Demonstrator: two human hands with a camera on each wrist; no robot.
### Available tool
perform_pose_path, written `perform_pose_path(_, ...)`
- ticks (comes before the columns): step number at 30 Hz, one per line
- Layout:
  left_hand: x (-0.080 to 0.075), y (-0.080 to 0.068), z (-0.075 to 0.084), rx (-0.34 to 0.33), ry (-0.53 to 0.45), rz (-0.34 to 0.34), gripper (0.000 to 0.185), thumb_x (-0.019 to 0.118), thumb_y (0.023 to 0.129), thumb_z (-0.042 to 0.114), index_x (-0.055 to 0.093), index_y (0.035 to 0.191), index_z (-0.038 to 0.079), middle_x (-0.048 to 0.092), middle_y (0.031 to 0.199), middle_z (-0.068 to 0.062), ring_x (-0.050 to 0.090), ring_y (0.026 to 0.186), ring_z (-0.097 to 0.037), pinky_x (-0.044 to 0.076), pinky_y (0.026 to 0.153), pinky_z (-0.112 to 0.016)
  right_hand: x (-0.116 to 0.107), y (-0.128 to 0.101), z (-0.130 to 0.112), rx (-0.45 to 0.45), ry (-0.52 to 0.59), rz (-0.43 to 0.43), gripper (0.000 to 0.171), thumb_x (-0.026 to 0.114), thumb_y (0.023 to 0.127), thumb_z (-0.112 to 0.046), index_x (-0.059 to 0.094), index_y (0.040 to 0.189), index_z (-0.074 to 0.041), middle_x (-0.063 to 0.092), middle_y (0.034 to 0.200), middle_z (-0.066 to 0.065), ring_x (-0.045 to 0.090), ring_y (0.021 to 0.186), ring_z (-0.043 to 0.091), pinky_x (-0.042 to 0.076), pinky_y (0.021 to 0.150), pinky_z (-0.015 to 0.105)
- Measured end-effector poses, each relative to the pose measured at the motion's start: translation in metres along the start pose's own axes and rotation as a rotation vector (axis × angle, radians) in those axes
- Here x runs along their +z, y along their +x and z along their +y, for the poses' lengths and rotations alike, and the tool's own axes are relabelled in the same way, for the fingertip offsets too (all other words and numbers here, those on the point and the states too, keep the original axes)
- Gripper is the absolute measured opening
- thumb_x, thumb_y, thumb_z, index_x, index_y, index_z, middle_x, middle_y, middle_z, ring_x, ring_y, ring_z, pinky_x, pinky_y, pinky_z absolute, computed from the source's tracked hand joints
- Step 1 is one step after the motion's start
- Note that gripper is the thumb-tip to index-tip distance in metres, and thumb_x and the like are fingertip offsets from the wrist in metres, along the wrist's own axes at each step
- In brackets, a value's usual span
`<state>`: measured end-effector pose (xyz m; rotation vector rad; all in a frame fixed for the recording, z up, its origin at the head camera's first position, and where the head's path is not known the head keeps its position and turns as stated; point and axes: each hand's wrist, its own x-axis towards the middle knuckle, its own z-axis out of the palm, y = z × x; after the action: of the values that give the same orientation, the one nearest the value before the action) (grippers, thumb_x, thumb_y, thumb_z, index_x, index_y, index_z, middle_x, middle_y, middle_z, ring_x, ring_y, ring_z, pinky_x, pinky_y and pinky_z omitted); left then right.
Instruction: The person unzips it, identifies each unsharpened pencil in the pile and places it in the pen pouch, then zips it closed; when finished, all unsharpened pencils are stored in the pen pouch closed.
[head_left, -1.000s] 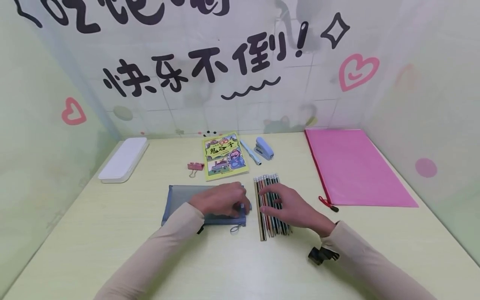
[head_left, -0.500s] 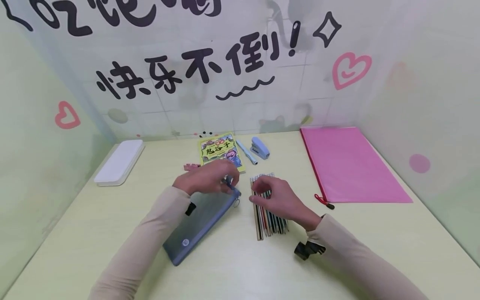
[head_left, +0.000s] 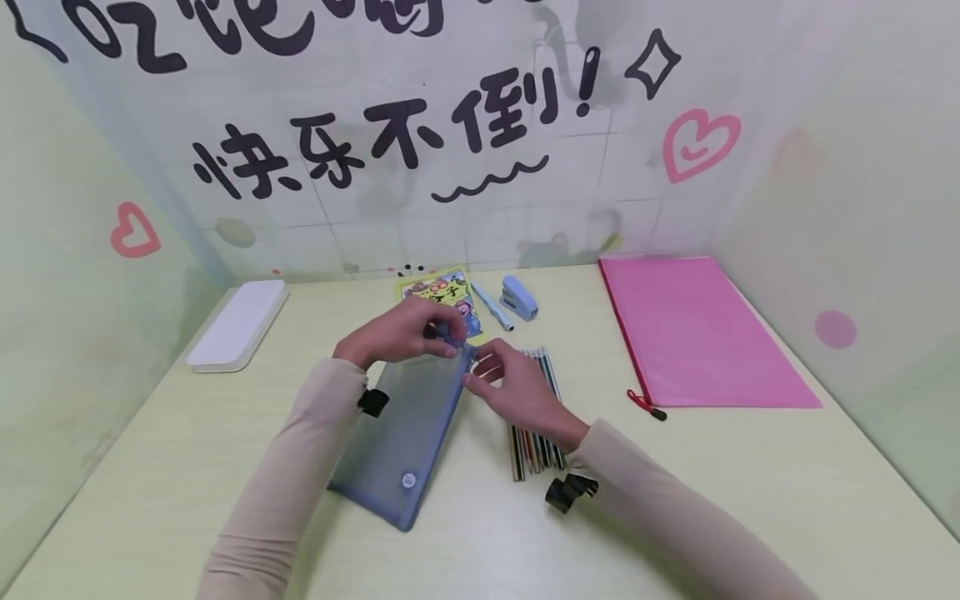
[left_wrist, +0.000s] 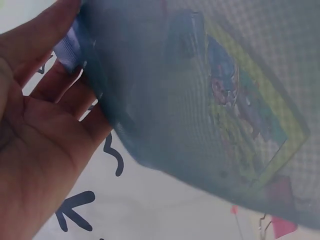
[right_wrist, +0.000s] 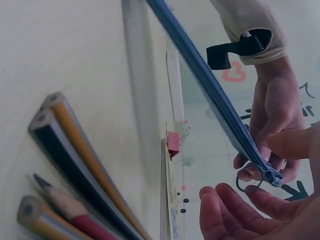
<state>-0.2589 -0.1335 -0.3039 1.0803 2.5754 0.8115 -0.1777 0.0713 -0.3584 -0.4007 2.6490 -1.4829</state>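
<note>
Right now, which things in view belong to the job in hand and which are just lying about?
In the job:
- grey-blue pouch, held by the left hand, right hand at its zip end
- pencils, probably, being under the right hand

Lying about:
- booklet
- blue pen
- stapler
- binder clip
- white case
- pink folder

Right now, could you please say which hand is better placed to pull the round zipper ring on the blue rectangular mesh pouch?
Probably the right hand: it sits close beside the ring, while the left hand holds the raised end of the pouch.
</note>
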Motion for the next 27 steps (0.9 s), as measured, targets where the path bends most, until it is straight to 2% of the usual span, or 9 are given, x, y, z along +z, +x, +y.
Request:
perform_pose_path(6, 0.013, 0.003, -0.005, -0.004, -0.08, 0.014, 0.016, 0.07, 0.094, 0.017, 0.072, 0.109, 0.019, 0.071, 0.106, 0.001, 0.062, 0.088, -0.016, 0.054, 0.08, -0.032, 0.003, 0.003, 0.007, -0.103, -0.076, 0.081, 0.01, 0.065, 0.096, -0.016, 0.067, 0.103, -0.01, 0.071, 0.091, 0.004, 0.065, 0.084, 0.014, 0.053, 0.074, 0.029)
perform_pose_path(9, 0.019, 0.004, -0.005, 0.007, -0.09, 0.007, 0.017, 0.066, 0.097, 0.021, 0.072, 0.113, 0.022, 0.072, 0.107, 0.003, 0.061, 0.089, -0.015, 0.053, 0.08, -0.031, 0.003, 0.002, 0.009, -0.149, -0.102, 0.091, 0.009, 0.061, 0.098, -0.014, 0.068, 0.1, -0.008, 0.07, 0.084, 0.004, 0.059, 0.071, 0.011, 0.048, 0.064, 0.024)
perform_pose_path(12, 0.024, 0.006, -0.005, 0.034, -0.102, 0.0, 0.017, 0.064, 0.099, 0.022, 0.073, 0.113, 0.022, 0.073, 0.107, 0.003, 0.062, 0.092, -0.015, 0.052, 0.082, -0.031, 0.003, 0.002, 0.01, -0.173, -0.115, 0.085, 0.011, 0.059, 0.098, -0.013, 0.067, 0.098, -0.006, 0.068, 0.08, 0.005, 0.051, 0.06, 0.01, 0.042, 0.055, 0.022)
perform_pose_path(16, 0.027, 0.007, -0.006, 0.059, -0.109, -0.002, 0.013, 0.064, 0.098, 0.017, 0.073, 0.108, 0.017, 0.073, 0.105, 0.002, 0.062, 0.093, -0.014, 0.052, 0.083, -0.031, 0.003, 0.003, 0.01, -0.173, -0.142, 0.065, 0.013, 0.056, 0.098, -0.011, 0.067, 0.095, -0.005, 0.067, 0.078, 0.005, 0.048, 0.056, 0.009, 0.039, 0.054, 0.02)
perform_pose_path(20, 0.027, 0.007, -0.007, 0.053, -0.114, 0.023, 0.01, 0.066, 0.096, 0.013, 0.074, 0.103, 0.016, 0.073, 0.101, 0.001, 0.061, 0.09, -0.014, 0.051, 0.082, -0.03, 0.005, 0.003, 0.009, -0.159, -0.145, 0.023, 0.016, 0.052, 0.097, -0.009, 0.064, 0.089, -0.005, 0.065, 0.074, 0.005, 0.047, 0.054, 0.008, 0.039, 0.053, 0.02)
perform_pose_path(27, 0.027, 0.006, -0.008, 0.038, -0.13, 0.071, 0.012, 0.066, 0.096, 0.011, 0.075, 0.101, 0.016, 0.073, 0.1, 0.0, 0.059, 0.09, -0.017, 0.05, 0.081, -0.031, 0.009, 0.001, 0.007, -0.162, -0.147, -0.049, 0.021, 0.048, 0.099, -0.01, 0.06, 0.083, -0.004, 0.05, 0.063, -0.001, 0.041, 0.05, 0.008, 0.033, 0.049, 0.02)
